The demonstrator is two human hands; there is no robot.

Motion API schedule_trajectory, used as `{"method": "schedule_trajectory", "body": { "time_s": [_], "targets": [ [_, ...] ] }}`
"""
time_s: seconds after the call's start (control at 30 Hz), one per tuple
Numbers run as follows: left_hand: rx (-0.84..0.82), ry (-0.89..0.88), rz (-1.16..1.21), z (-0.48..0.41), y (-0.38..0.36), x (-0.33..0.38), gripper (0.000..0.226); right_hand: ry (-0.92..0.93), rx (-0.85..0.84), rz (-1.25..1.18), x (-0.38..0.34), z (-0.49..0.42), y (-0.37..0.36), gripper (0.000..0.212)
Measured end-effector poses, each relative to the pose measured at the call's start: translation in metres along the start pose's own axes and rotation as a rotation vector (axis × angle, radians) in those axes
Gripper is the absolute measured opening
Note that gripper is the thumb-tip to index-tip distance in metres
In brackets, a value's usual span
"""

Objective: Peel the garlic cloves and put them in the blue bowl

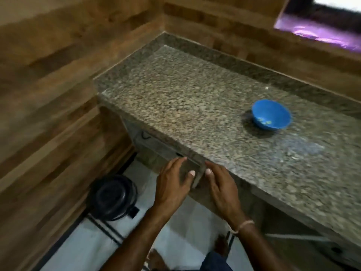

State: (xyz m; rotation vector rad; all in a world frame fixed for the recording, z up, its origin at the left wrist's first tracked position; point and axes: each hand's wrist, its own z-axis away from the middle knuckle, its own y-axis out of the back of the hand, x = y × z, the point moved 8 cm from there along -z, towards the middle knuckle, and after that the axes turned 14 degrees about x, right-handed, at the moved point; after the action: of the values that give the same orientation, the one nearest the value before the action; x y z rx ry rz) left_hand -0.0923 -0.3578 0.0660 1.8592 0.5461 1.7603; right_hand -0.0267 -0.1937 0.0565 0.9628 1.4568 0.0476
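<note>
A blue bowl point(271, 114) stands on the speckled granite counter point(185, 98), toward the right, with a few small pale pieces at its bottom. Some pale scraps point(293, 154) lie on the counter in front of the bowl, blurred. My left hand point(173, 182) and my right hand point(221, 183) hover side by side at the counter's front edge, below and left of the bowl. Their fingers are spread and relaxed, and I see nothing held in either. No whole garlic clove is plainly visible.
Wood-panelled walls close in the counter at the left and back. A black round lidded bin point(112, 196) sits on the pale floor below left. A drawer with a dark handle point(145, 135) is under the counter. A window ledge point(320, 34) is at top right.
</note>
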Motion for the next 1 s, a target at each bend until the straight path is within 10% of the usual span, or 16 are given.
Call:
{"method": "schedule_trajectory", "body": {
  "time_s": [0.43,1.0],
  "targets": [
    [-0.197,-0.181,-0.042,0.017,-0.23,0.167,0.048,-0.149,0.139,0.178,0.172,-0.055,0.204,0.047],
    [-0.326,-0.358,-0.197,-0.022,-0.371,0.195,0.024,-0.35,0.019,0.57,0.276,-0.135,0.241,0.077]
  ]
}}
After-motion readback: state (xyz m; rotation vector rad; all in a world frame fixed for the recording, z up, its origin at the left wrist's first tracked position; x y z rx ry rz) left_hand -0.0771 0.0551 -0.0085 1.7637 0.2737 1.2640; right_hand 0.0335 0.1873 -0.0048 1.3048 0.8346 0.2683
